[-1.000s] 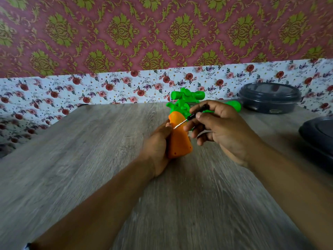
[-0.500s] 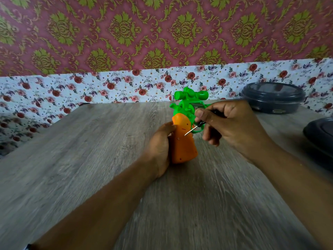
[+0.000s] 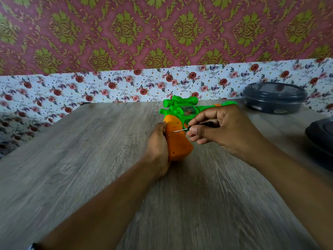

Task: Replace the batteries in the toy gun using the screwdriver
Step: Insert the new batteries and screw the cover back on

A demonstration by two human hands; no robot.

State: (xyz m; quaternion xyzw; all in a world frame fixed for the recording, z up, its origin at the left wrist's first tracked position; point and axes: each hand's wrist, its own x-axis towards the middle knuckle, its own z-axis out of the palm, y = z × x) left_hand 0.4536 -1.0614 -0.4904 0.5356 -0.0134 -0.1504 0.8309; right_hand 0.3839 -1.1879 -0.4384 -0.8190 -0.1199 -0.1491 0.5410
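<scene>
A toy gun [image 3: 178,139] with a green body and orange grip lies on the wooden table [image 3: 90,159], barrel pointing right. My left hand [image 3: 158,150] clasps the left side of the orange grip. My right hand [image 3: 221,130] pinches a small black-handled screwdriver [image 3: 182,130]. Its thin metal shaft points left, and the tip touches the upper part of the orange grip. Small screw holes show on the grip face. No batteries are visible.
A round dark lidded container [image 3: 274,97] stands at the back right by the floral wall. Another dark container [image 3: 322,139] sits at the right edge, partly cut off. The table's left edge runs diagonally toward the near left.
The gun has swung so its barrel now shows pointing right. My right hand has shifted the screwdriver tip from beside the trigger area onto the orange grip. The left hand keeps its hold.
</scene>
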